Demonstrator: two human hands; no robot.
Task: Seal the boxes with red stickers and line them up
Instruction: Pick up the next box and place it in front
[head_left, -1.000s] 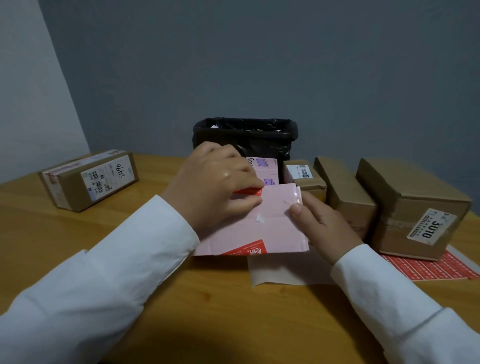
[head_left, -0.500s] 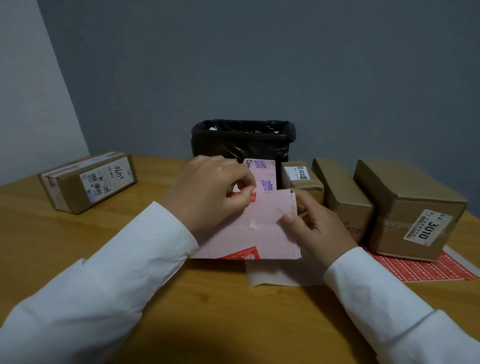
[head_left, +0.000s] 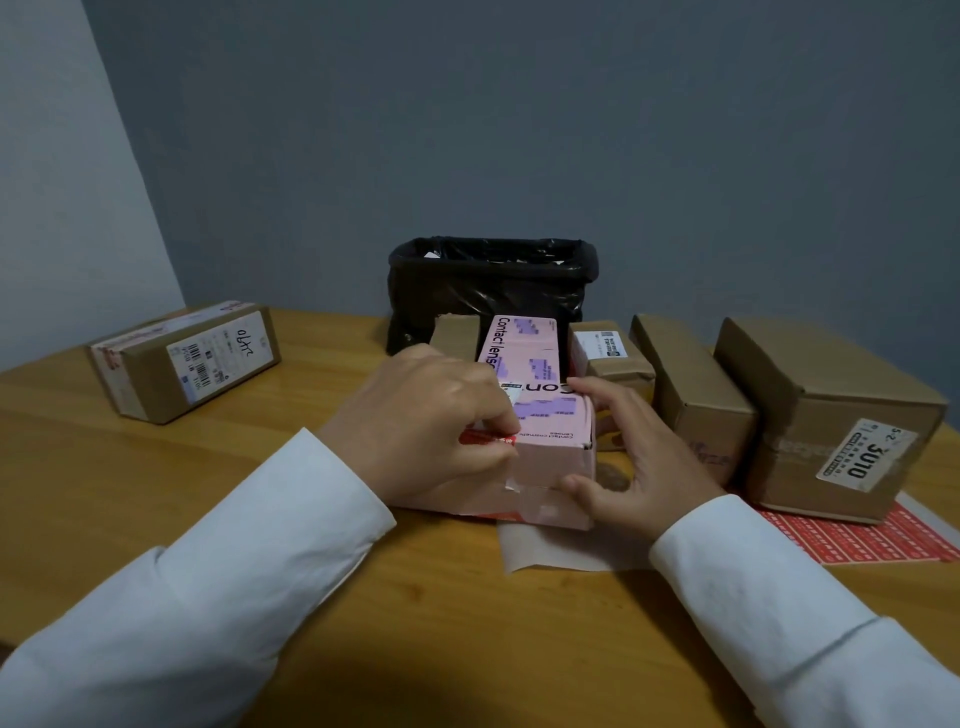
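A pink contact-lens box (head_left: 550, 441) sits at the table's middle, its front flap folded down. My left hand (head_left: 426, 431) pinches a red sticker (head_left: 485, 439) against the box's left top edge. My right hand (head_left: 631, 457) grips the box's right side, thumb on its lower front. A second pink box (head_left: 524, 345) lies just behind it. A red sticker sheet (head_left: 852, 535) lies at the right, partly under a cardboard box.
Three brown cardboard boxes (head_left: 831, 415) (head_left: 691, 395) (head_left: 608, 353) stand in a row at the right. Another labelled box (head_left: 187, 358) lies at the far left. A black-lined bin (head_left: 491, 286) stands behind. White backing paper (head_left: 561, 545) lies under the pink box.
The pink box's raised flap has been folded down, exposing its printed top. My left hand brought the red sticker to the box's left edge; my right hand moved to grip the right side.
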